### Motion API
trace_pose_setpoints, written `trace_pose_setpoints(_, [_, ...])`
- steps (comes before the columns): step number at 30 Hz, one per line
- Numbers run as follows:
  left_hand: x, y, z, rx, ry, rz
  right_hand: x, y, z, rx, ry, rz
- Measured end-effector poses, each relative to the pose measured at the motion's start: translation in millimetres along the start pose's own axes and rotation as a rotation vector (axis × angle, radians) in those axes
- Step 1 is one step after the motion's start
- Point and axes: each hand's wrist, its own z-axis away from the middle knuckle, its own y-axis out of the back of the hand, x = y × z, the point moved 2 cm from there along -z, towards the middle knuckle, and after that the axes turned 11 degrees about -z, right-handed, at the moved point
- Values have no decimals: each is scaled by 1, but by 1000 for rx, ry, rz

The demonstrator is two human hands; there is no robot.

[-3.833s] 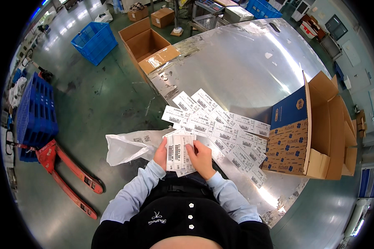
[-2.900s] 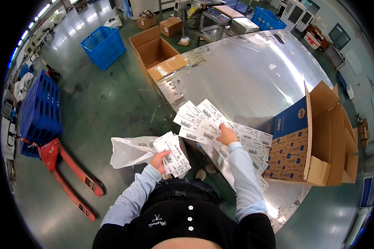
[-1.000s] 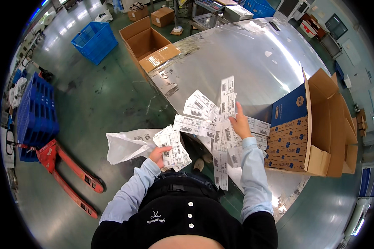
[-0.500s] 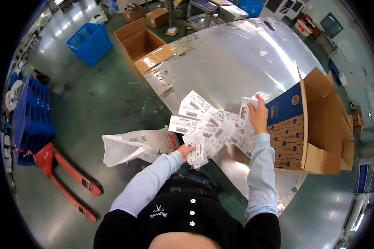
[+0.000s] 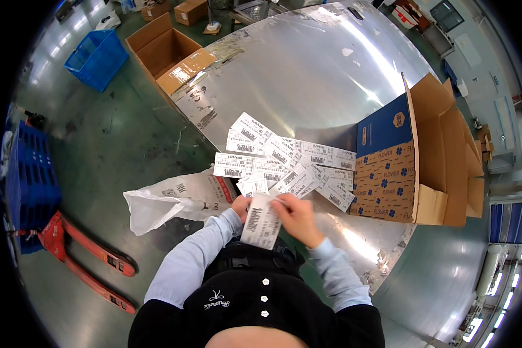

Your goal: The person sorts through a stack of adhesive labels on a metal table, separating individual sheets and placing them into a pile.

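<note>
White printed paper labels lie overlapping in a fan on the metal table, close to its near left edge. My left hand is closed on a small stack of labels, just off that edge. Beside it, my right hand pinches the top of a label, which hangs in front of the stack and hides part of my left fingers. A white plastic bag with red and black print lies left of my left hand, its mouth gaping to the left.
A blue and brown patterned carton lies with its flaps spread on the right of the metal table. An open brown carton stands at the far left corner. On the floor are a blue crate and a red pallet jack.
My right hand has come from the labels beside the patterned carton back to my left hand, bringing a label. The whole view has shifted, with the table now lower and further left.
</note>
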Motion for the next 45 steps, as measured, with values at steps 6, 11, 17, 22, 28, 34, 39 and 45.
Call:
trace_pose_setpoints(6, [19,-11,15,40,-21,291,118,-47,-4,141,-45,343])
trace_pose_setpoints(11, [23,-18,26,-25,20,-165,136,-49,-16,197,-86,265])
trace_pose_setpoints(17, [1,-5,6,88,-30,-12,162,0,27,788,-197,281])
trace_pose_setpoints(22, [8,-11,3,56,35,-8,190,-7,44,533,-544,-118])
trace_pose_setpoints(28, [21,-16,26,-16,-55,71,158,13,-9,697,-224,-293])
trace_pose_setpoints(34, [83,-37,73,-53,-194,261,89,129,-85,868,33,-98])
trace_pose_setpoints(39, [107,-44,65,26,-370,255,64,141,-102,791,67,616])
trace_pose_setpoints(45, [110,-67,68,29,-365,110,-19,-2,-58,-287,472,384])
